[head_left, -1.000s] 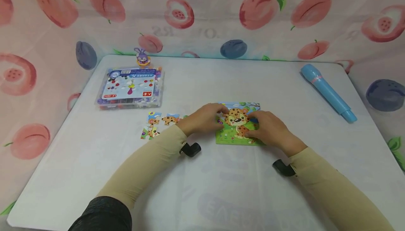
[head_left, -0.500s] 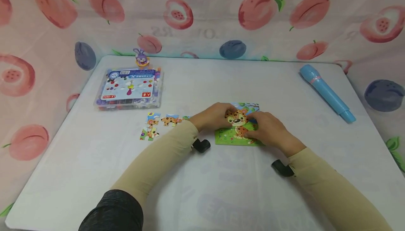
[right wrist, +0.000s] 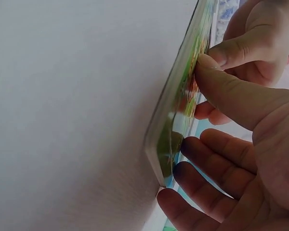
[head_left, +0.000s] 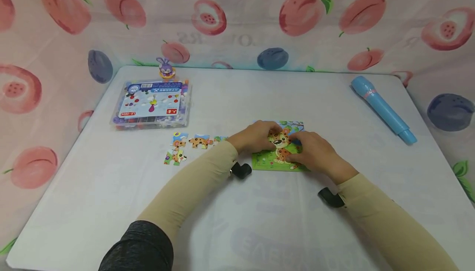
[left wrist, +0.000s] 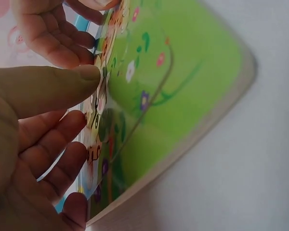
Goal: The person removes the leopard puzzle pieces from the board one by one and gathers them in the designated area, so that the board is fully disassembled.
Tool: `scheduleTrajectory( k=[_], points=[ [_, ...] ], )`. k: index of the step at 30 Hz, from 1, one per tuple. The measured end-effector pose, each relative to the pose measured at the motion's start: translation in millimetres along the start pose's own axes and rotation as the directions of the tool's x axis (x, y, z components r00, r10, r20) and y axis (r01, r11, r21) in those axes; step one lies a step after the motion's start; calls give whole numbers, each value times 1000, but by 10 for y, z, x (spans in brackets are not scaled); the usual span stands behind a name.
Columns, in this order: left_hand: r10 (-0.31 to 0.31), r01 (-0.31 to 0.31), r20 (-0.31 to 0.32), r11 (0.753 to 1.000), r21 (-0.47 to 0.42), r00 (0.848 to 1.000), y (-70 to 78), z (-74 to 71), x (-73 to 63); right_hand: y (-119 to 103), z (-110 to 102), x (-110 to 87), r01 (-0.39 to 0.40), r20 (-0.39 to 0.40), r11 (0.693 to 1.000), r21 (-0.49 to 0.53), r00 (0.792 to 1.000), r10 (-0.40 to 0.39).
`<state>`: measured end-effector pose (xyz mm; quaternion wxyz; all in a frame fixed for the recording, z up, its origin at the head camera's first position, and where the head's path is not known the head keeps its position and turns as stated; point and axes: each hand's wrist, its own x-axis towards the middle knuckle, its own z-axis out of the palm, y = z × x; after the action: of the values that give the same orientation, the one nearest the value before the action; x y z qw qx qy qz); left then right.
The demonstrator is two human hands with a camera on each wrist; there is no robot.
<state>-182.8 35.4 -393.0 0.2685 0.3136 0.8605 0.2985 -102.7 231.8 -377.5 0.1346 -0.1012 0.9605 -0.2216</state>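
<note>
A puzzle board (head_left: 265, 163) with a leopard cub on green grass and blue sky lies on the table, between the two hands. My left hand (head_left: 256, 138) reaches over its left half; in the left wrist view the thumb (left wrist: 84, 77) touches the picture and the fingers rest loosely along it. On the right side lies my right hand (head_left: 317, 153). Its thumb (right wrist: 216, 72) rests on the picture in the right wrist view, and the fingers lie against the board's far side. The hands cover parts of the picture.
Several loose puzzle pieces (head_left: 176, 153) lie left of the left forearm, some partly hidden. Behind them stands a clear plastic box (head_left: 152, 102) with a printed label, and a small purple rabbit figure (head_left: 166, 69). A blue toy microphone (head_left: 384, 110) lies at the back right.
My left hand has slid right, from the board's left edge onto the leopard's face, covering part of it. The right hand has stayed in place on the right side.
</note>
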Motion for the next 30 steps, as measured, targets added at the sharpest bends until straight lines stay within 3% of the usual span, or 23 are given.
scheduleTrajectory(
  k=[18,30],
  points=[
    [-16,10,-47,993,-117,999,10,-8,-31,0,-5,4,10,2,1000,-8,1000,-10],
    [32,-32,-18,999,-19,999,52,14,-60,-10,-3,-4,14,4,1000,-24,1000,-14]
  ],
)
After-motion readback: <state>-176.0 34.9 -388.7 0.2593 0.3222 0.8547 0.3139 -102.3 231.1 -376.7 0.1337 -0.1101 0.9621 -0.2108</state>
